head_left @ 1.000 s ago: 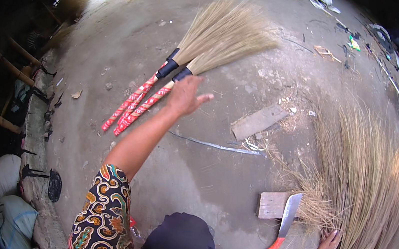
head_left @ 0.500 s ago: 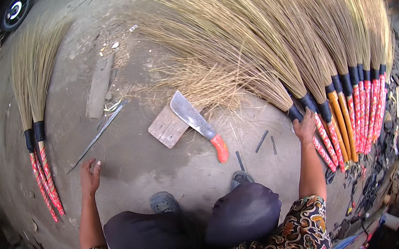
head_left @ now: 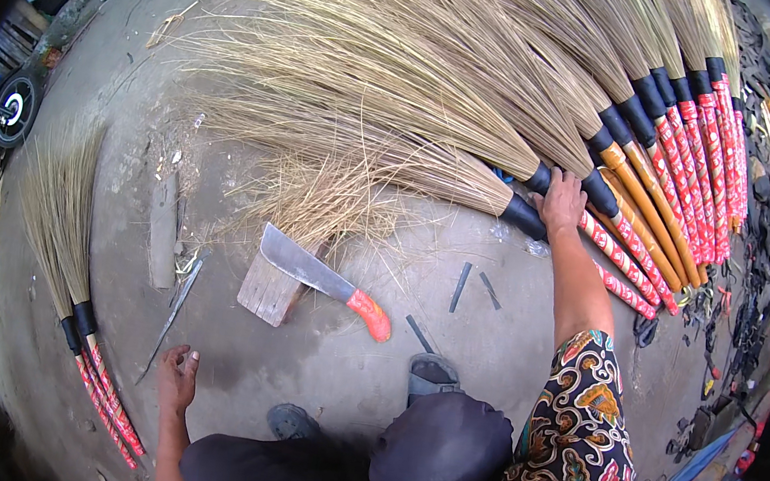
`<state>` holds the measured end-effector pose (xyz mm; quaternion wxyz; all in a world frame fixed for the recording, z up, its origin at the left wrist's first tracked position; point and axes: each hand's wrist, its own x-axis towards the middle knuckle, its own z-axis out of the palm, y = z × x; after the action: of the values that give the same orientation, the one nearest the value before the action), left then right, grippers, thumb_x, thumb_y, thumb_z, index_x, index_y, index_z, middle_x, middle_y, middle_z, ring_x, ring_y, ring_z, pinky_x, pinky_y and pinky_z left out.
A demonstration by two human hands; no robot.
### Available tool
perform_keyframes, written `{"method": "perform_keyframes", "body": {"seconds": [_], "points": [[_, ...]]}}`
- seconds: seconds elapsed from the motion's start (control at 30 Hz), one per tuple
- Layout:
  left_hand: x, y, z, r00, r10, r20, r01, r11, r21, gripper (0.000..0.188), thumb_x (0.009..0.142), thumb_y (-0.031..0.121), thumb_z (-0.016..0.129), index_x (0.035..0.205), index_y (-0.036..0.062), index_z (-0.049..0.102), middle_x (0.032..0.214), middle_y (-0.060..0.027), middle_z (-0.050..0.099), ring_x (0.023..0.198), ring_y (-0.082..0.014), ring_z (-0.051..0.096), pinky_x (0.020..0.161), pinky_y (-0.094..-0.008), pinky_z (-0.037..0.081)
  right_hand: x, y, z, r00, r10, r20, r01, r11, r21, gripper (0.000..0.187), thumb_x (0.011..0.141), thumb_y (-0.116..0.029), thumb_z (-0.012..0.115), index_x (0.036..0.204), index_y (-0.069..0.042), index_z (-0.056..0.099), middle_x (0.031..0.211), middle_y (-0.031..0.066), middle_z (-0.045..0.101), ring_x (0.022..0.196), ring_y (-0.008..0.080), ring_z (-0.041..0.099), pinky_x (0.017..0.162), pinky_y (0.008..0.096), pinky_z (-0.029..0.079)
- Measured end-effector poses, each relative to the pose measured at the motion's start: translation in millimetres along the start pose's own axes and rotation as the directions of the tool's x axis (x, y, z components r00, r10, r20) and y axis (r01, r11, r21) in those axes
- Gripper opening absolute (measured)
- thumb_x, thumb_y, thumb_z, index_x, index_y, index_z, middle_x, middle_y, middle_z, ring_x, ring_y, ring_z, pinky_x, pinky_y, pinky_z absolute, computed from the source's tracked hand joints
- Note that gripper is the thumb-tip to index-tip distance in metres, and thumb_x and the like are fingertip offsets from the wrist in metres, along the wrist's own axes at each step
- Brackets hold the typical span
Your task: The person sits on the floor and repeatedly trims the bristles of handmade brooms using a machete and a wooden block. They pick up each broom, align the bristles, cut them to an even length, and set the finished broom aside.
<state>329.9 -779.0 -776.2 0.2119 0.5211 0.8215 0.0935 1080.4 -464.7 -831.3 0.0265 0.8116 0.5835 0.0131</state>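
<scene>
My right hand (head_left: 562, 203) is closed round the red-patterned handle of a grass broom (head_left: 622, 252), just below its black collar. Next to it, nearer me, lies another broom with its black collar (head_left: 524, 216) bare and part of its handle hidden under my forearm. My left hand (head_left: 177, 381) hovers above the ground at the left, empty, its fingers loosely bent and thumb apart. A machete (head_left: 309, 265) with an orange-red handle rests across a small wooden block (head_left: 268, 290) between my hands. Beyond the block lies a heap of loose straw (head_left: 318, 198).
Several more brooms fan out at the right, some with orange-brown handles (head_left: 652, 203). Two brooms (head_left: 87, 323) lie at the far left. Thin dark strips (head_left: 460, 287) and a flat grey slat (head_left: 163, 231) are on the ground. Dark scraps line the right side; a wheel (head_left: 13, 109) shows upper left.
The view has shifted, showing more at the upper left. My right hand has moved slightly among the near broom handles, and the nearest two collars lie farther apart. My left hand remains empty.
</scene>
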Motion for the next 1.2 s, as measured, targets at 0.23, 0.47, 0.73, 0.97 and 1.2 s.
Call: {"method": "perform_keyframes", "body": {"seconds": [0.23, 0.47, 0.73, 0.97, 1.2], "points": [[5.9, 44.5, -19.4, 0.997, 0.074, 0.002, -0.074, 0.997, 0.028, 0.035, 0.096, 0.027, 0.075, 0.120, 0.0013, 0.070, 0.118, -0.0199, 0.068, 0.106, -0.0340, 0.066, 0.094, -0.0433, 0.052, 17.1, 30.9, -39.3, 0.975, -0.110, -0.194, 0.156, 0.959, 0.237, 0.068, 0.074, -0.031, 0.091, 0.126, -0.005, 0.056, 0.125, 0.0220, 0.064, 0.120, 0.0396, 0.062, 0.098, 0.0509, 0.051], [47.2, 133.0, -47.1, 0.967, 0.256, -0.001, -0.255, 0.966, -0.043, 0.034, 0.096, 0.024, 0.074, 0.121, 0.0011, 0.070, 0.122, -0.0204, 0.067, 0.110, -0.0346, 0.066, 0.094, -0.0432, 0.053, 29.3, 71.1, -208.3, 0.540, -0.197, -0.819, 0.182, 0.977, -0.115, 0.074, 0.072, -0.028, 0.093, 0.132, -0.005, 0.057, 0.115, 0.0167, 0.064, 0.109, 0.0366, 0.063, 0.094, 0.0468, 0.053], [67.9, 323.2, -84.7, 0.840, 0.539, 0.060, -0.462, 0.768, -0.443, 0.039, 0.103, 0.023, 0.067, 0.136, 0.0037, 0.063, 0.132, -0.0164, 0.066, 0.118, -0.0258, 0.068, 0.101, -0.0387, 0.055, -11.1, 27.2, -339.7, 0.739, 0.037, -0.673, 0.334, 0.847, 0.414, 0.060, 0.087, -0.040, 0.083, 0.129, -0.001, 0.063, 0.098, 0.0177, 0.075, 0.088, 0.0326, 0.075, 0.082, 0.0445, 0.057], [33.4, 474.1, -50.1, 0.639, 0.764, -0.093, -0.604, 0.422, -0.676, 0.064, 0.104, 0.033, 0.068, 0.153, -0.0002, 0.043, 0.126, -0.0166, 0.066, 0.115, -0.0205, 0.065, 0.099, -0.0355, 0.053, -78.9, -158.4, -310.5, 0.932, -0.268, -0.243, 0.096, -0.463, 0.881, 0.046, 0.100, -0.037, 0.075, 0.122, -0.003, 0.056, 0.096, 0.0085, 0.069, 0.079, 0.0169, 0.070, 0.068, 0.0318, 0.060], [15.4, 399.9, -68.2, 0.802, 0.559, 0.211, -0.346, 0.723, -0.597, 0.085, 0.097, 0.049, 0.074, 0.153, -0.0027, 0.038, 0.126, -0.0218, 0.064, 0.114, -0.0240, 0.065, 0.098, -0.0403, 0.053, -70.1, -192.4, -287.5, 0.955, -0.139, -0.263, 0.001, -0.883, 0.469, 0.068, 0.095, -0.056, 0.074, 0.135, -0.003, 0.059, 0.121, 0.0103, 0.071, 0.109, 0.0226, 0.071, 0.096, 0.0430, 0.061]]}}
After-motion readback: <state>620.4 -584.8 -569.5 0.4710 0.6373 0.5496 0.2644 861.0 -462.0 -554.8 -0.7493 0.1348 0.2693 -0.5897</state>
